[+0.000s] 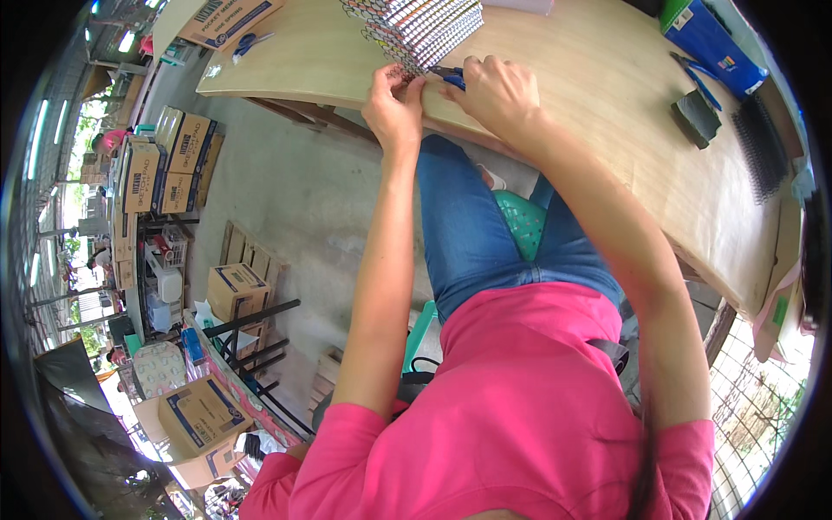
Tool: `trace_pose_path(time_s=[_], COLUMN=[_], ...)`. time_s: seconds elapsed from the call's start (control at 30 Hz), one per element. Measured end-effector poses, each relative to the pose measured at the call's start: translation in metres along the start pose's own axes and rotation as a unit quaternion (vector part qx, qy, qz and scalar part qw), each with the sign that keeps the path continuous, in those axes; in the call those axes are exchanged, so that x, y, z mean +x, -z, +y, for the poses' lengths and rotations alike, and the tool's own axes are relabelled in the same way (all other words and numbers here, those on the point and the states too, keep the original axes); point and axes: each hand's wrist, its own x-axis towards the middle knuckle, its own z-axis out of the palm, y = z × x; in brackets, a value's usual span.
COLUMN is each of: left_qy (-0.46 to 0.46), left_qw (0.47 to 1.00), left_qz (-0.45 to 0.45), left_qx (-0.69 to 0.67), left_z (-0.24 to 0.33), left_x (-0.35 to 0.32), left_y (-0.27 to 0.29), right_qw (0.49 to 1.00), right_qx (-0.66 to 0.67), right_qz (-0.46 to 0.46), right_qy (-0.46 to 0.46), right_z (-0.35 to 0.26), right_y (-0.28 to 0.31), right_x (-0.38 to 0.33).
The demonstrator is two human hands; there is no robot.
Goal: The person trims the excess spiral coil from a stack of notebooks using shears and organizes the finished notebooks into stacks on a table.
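Note:
A stack of spiral-bound notebooks (425, 33) stands on the wooden table (589, 113) near its front edge, with rows of wire binding facing me. At the stack's lower corner, my left hand (396, 111) pinches the end of a notebook's binding between thumb and fingers. My right hand (501, 94) is wrapped round blue-handled pliers (452, 76). The pliers' dark jaws point at that same corner, close to my left fingertips. Whether the jaws grip the wire is too small to tell.
On the table's right lie another pair of blue-handled pliers (698, 82), a dark block (696, 120), black spiral coils (761, 147) and a blue box (715, 48). Blue scissors (250, 43) and a carton (227, 19) sit at the far left. Stacked cartons (186, 143) stand beyond the floor.

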Motion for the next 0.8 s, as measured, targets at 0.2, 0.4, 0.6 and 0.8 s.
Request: trace_pose_path(time_s=[0.2, 0.4, 0.6, 0.8], left_qy=[0.025, 0.042, 0.058, 0.070], left_qw=[0.999, 0.997, 0.992, 0.985], left_qz=[-0.023, -0.023, -0.044, -0.068], left_qx=[-0.029, -0.058, -0.107, -0.142], left_z=[0.005, 0.006, 0.007, 0.014], left_x=[0.000, 0.002, 0.008, 0.011], left_y=[0.000, 0.001, 0.010, 0.011], right_qw=[0.985, 0.996, 0.995, 0.989], right_qx=[-0.074, -0.033, 0.012, -0.031], right_qz=[0.153, 0.076, 0.100, 0.139], right_qy=[0.001, 0.016, -0.006, -0.028], right_z=[0.003, 0.003, 0.009, 0.002], right_y=[-0.018, -0.014, -0.013, -0.014], right_x=[-0.006, 0.006, -0.004, -0.004])
